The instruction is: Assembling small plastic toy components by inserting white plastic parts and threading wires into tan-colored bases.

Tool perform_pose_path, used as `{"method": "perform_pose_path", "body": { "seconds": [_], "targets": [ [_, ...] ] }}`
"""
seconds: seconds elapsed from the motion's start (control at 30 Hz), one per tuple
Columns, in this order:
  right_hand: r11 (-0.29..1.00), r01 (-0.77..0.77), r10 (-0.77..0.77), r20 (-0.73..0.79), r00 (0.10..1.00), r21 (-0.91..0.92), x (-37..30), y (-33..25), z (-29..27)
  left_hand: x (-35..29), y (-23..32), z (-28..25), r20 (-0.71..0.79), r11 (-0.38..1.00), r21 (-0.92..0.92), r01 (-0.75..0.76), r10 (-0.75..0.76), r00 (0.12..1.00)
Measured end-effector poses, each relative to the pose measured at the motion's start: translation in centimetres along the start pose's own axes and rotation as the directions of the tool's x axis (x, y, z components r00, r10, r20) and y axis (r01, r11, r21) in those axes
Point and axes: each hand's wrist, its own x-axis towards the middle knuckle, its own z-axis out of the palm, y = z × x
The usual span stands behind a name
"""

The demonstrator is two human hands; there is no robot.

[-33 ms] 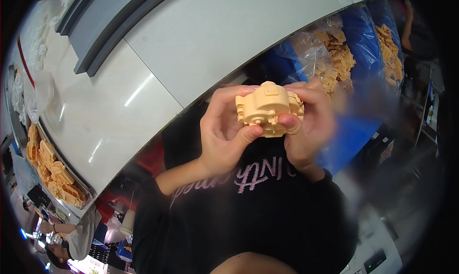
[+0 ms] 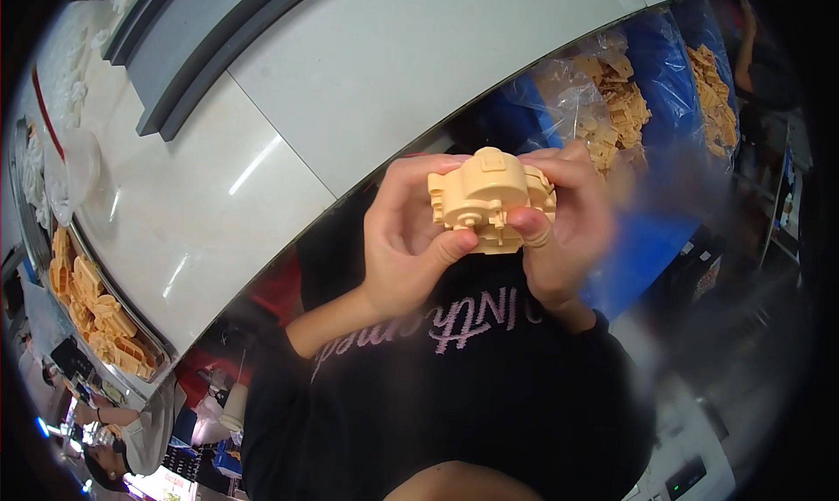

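A pale orange moulded plastic housing [image 2: 494, 184], rounded on top with small lugs and a raised rectangle, is held up in front of my chest between both hands. My left hand [image 2: 404, 230] grips its left side, thumb at the lower front edge and fingers behind. On the opposite side my right hand [image 2: 568, 221] has its thumb pressed on the front and its fingers over the top right. The housing's back and the fingertips behind it are hidden.
A pale worktop [image 2: 253, 142] carries a grey curved channel [image 2: 188, 59]. A tray of orange plastic parts [image 2: 100, 313] lies at the left. Right of me, blue bins lined with clear film hold more orange parts [image 2: 625, 112]. Another person [image 2: 144, 435] is at lower left.
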Motion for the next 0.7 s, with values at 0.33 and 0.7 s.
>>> {"method": "perform_pose_path", "body": {
  "seconds": [0.33, 0.7],
  "targets": [
    [1.000, -0.012, 0.012, 0.058, 0.998, 0.000, 0.6, -0.5, 0.2, 0.3, 1.2, -0.3, 0.017, 0.970, 0.220, -0.105, 0.104, 0.994],
    [0.994, -0.060, 0.052, 0.086, 0.995, 0.091, 0.8, 0.5, -0.3, 0.4, 0.9, -0.5, 0.022, 0.969, 0.206, -0.136, 0.134, 0.991]
  ]
}}
